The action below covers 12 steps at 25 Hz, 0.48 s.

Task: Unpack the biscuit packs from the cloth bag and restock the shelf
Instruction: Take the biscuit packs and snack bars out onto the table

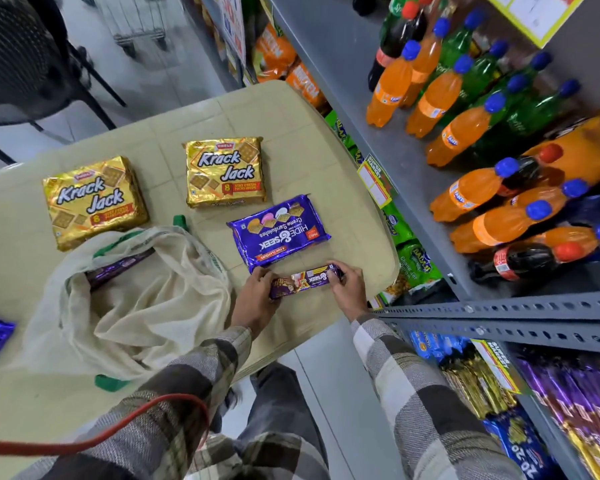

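Together left hand [257, 299], right hand [349, 291] grip slim purple pack [307, 280] ends, fingers [337, 274] curled.

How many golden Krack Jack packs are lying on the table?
2. One Krack Jack pack lies at the left, against the cloth bag; the other Krack Jack pack lies right of it, beyond the wide Hide & Seek pack. More may be hidden in the bag.
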Each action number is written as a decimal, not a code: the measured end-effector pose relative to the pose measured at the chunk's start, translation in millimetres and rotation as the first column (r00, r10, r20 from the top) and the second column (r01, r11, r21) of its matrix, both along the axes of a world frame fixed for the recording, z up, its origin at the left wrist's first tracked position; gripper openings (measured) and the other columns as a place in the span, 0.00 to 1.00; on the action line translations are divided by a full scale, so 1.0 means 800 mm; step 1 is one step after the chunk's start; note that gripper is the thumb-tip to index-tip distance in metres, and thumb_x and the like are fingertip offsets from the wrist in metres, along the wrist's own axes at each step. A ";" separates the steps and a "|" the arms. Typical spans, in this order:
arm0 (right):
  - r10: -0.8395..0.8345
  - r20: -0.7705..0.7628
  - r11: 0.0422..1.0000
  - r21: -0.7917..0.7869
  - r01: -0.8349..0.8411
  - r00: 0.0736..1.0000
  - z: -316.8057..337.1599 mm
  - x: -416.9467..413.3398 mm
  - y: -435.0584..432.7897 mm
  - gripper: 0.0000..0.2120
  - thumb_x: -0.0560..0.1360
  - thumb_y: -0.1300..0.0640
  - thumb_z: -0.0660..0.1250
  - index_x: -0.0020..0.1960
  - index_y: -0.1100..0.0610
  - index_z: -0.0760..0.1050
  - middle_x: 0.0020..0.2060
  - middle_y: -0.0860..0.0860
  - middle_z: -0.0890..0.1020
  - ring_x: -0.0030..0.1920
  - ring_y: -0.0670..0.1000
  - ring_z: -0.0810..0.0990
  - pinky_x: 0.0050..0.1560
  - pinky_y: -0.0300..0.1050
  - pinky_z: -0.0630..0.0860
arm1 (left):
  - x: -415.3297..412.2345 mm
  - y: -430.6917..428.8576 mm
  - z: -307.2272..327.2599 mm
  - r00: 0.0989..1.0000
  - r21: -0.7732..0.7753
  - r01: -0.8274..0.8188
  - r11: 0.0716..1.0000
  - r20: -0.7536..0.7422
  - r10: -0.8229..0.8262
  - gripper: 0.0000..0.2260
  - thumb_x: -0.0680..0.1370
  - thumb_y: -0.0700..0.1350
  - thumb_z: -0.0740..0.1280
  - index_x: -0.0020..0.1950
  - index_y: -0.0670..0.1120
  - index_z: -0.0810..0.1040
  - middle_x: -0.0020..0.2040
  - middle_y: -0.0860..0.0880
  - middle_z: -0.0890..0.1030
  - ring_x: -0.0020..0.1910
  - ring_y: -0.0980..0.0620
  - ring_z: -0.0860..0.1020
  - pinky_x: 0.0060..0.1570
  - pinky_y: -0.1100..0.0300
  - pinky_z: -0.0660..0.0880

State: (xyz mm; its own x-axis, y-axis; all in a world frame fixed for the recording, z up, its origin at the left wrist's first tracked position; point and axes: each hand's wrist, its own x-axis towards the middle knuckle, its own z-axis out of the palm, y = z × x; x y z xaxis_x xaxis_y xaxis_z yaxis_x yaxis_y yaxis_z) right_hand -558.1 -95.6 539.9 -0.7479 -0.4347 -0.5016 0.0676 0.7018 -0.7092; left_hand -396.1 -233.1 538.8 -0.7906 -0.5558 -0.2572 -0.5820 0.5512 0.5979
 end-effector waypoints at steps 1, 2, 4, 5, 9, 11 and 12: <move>0.011 0.002 1.000 0.014 -0.011 1.000 0.001 -0.001 -0.001 0.16 0.79 0.59 0.65 0.65 0.51 0.79 0.57 0.59 0.70 0.56 0.55 0.75 0.63 0.38 0.68 | 0.000 0.000 0.002 1.000 0.024 -0.003 1.000 0.011 0.003 0.20 0.70 0.42 0.75 0.61 0.42 0.76 0.60 0.43 0.74 0.56 0.42 0.77 0.53 0.50 0.77; 0.016 -0.005 0.999 0.038 -0.016 1.000 0.001 -0.004 0.000 0.16 0.79 0.59 0.65 0.65 0.52 0.79 0.57 0.60 0.70 0.58 0.57 0.75 0.63 0.38 0.68 | -0.001 0.000 0.005 1.000 0.054 -0.006 0.999 0.027 0.004 0.22 0.70 0.42 0.75 0.61 0.43 0.75 0.61 0.44 0.72 0.57 0.42 0.76 0.53 0.50 0.77; 0.022 -0.106 0.993 0.118 -0.010 0.994 0.005 -0.005 -0.004 0.17 0.77 0.59 0.67 0.66 0.54 0.78 0.59 0.60 0.70 0.60 0.59 0.74 0.66 0.43 0.68 | 0.001 -0.002 0.020 0.998 0.103 -0.024 0.994 0.053 0.018 0.26 0.69 0.43 0.76 0.64 0.45 0.72 0.65 0.46 0.70 0.59 0.44 0.76 0.54 0.50 0.77; 0.036 -0.191 0.990 0.141 -0.009 0.981 0.010 -0.003 -0.011 0.18 0.76 0.58 0.69 0.66 0.54 0.77 0.59 0.59 0.70 0.60 0.60 0.73 0.67 0.49 0.68 | 0.004 -0.008 0.029 0.999 0.104 -0.026 0.994 0.040 0.022 0.27 0.70 0.45 0.75 0.66 0.45 0.71 0.67 0.46 0.69 0.60 0.44 0.75 0.54 0.50 0.77; 0.205 -0.403 0.978 0.059 -0.198 0.892 0.043 0.016 -0.086 0.15 0.76 0.59 0.69 0.62 0.54 0.78 0.56 0.57 0.72 0.59 0.59 0.73 0.64 0.53 0.66 | 0.041 -0.063 0.058 0.998 -0.033 -0.044 0.999 -0.035 0.042 0.19 0.76 0.47 0.70 0.65 0.45 0.73 0.62 0.45 0.74 0.57 0.43 0.77 0.51 0.49 0.76; 0.336 -0.458 0.927 0.009 -0.374 0.823 0.056 0.039 -0.140 0.13 0.76 0.62 0.67 0.61 0.56 0.80 0.53 0.58 0.75 0.58 0.60 0.74 0.63 0.52 0.68 | 0.075 -0.098 0.065 0.984 -0.067 -0.165 0.984 -0.072 0.160 0.12 0.78 0.46 0.68 0.59 0.44 0.76 0.56 0.45 0.77 0.52 0.44 0.77 0.50 0.51 0.75; 0.407 -0.471 0.884 -0.014 -0.467 0.783 0.062 0.058 -0.169 0.12 0.77 0.62 0.66 0.60 0.57 0.80 0.53 0.58 0.77 0.58 0.60 0.74 0.64 0.51 0.69 | 0.098 -0.116 0.066 0.963 -0.071 -0.263 0.962 -0.086 0.257 0.09 0.78 0.46 0.68 0.57 0.43 0.77 0.53 0.45 0.78 0.50 0.44 0.77 0.49 0.52 0.75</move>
State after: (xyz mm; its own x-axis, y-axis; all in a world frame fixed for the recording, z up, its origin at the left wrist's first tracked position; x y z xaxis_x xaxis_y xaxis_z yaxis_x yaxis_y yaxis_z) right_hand -511.7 -231.0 589.5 -0.5885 -0.8041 -0.0846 -0.5659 0.4844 -0.6671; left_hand -317.8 -325.7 591.3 -0.6310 -0.7615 -0.1483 -0.6671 0.4350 0.6048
